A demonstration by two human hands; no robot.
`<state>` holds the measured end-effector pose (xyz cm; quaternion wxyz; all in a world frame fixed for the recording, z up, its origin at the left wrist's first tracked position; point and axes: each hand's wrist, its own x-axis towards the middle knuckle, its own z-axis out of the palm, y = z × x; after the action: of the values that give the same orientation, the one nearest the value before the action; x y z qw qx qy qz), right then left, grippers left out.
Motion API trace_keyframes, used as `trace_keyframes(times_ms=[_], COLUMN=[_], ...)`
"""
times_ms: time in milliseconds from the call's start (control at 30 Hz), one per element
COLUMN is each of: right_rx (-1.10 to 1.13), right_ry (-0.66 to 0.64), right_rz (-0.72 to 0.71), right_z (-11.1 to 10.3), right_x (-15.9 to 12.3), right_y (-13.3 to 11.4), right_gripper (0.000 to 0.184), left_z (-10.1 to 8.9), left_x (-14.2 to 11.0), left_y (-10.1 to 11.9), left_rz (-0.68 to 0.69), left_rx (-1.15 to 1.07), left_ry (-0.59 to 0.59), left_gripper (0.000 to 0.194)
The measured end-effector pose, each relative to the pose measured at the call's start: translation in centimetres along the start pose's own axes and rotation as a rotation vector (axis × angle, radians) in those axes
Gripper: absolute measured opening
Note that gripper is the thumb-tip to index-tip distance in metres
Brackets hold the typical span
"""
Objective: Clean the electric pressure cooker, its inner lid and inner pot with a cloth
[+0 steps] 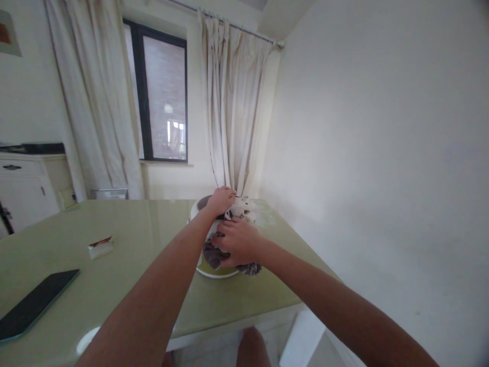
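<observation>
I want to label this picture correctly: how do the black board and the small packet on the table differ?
The board is long and much bigger; the packet is small. The board is black with a blue-green edge; the packet is whitish with a reddish-brown top. The board runs to the picture's edge, the packet shows whole. Both rest on the table.

Crumpled cloth, pale patterned part and grey-brown ruffled part; heaped over round white-rimmed object; on green tabletop.

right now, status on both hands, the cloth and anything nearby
Left hand on far side of bundled cloth, right hand on near side. Cloth over white-rimmed round object. Dark flat slab, small packet off to the left.
</observation>
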<state>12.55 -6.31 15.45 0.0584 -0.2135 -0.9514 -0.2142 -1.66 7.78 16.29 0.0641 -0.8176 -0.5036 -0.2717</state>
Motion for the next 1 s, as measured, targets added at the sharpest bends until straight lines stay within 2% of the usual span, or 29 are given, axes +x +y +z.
trace_keyframes(times_ms=[67,200,300,433,600,733,833,933,1000], right_rx=[0.004,0.016,-0.039,0.115,0.149,0.082,0.382,0.732,0.828], right_ry=[0.053,0.149,0.152,0.123,0.108,0.303,0.278,0.234,0.255], right_rz=[0.032,0.328,0.523,0.709,0.741,0.788,0.859,1.066,1.166], right_z=[0.1,-0.7,-0.5,0.8,-0.1,-0.1,1.7,4.1,5.5], right_x=[-0.3,-1.2,-1.4,-0.9,0.4,2.2,3.3,3.0,2.1], right_y=[1.0,5.5,8.5,10.3,11.5,13.3,15.5,17.9,18.7], right_gripper=[0.051,0.047,0.044,0.047,0.047,0.048,0.045,0.038,0.034], left_z=[-0.2,-0.2,-0.2,-0.3,-0.5,-0.4,-0.2,-0.4,-0.6], left_x=[0.0,0.0,-0.1,-0.3,-0.9,-1.6,-2.3,-2.8,-3.0], left_y=[0.1,0.0,0.0,0.3,0.7,1.2,1.7,2.2,2.3], left_rz=[0.010,0.013,-0.007,-0.018,-0.053,-0.089,-0.140,-0.294,-0.372], left_rx=[0.006,0.008,0.006,0.016,0.023,0.026,0.044,0.054,0.073], left_ry=[-0.001,-0.013,-0.001,-0.002,0.029,0.066,0.103,0.121,0.078], left_gripper=[0.040,0.039,0.041,0.041,0.040,0.039,0.038,0.049,0.051])
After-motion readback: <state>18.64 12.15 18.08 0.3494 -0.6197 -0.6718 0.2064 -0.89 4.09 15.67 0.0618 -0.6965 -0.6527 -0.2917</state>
